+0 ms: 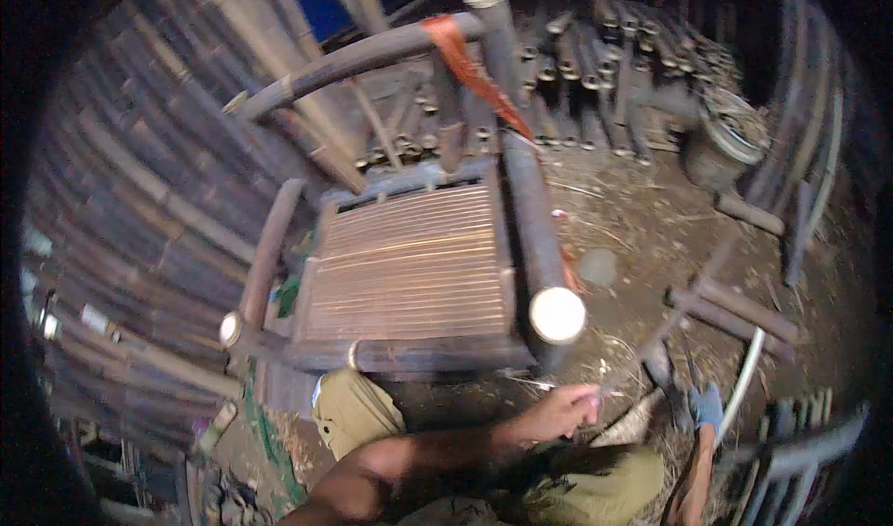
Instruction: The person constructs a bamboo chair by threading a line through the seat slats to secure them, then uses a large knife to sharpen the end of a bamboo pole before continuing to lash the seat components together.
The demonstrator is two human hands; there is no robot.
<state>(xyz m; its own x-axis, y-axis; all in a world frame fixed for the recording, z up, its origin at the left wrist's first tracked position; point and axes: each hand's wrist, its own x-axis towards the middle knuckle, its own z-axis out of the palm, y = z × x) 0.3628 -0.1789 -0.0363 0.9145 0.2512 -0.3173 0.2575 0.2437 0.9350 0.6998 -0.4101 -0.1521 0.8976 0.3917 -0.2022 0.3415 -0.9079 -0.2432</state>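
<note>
While the chair [409,266] is standing ahead-left of the left hand [560,414], likely for reach, a pale strip [747,375] is slanting by the gloved right hand [707,407]; hands apart, can't tell grips.

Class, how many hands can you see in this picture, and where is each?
2. The bare left hand is at lower middle, below the near right corner of the slatted frame; the right hand, blue-covered, is farther right, beside a pale strip. No others show.

Before you stands a dark bamboo chair [414,258] with brown slatted seat [409,279]; one dark long object [661,368], blurred, is beside your right hand [706,407].
</note>
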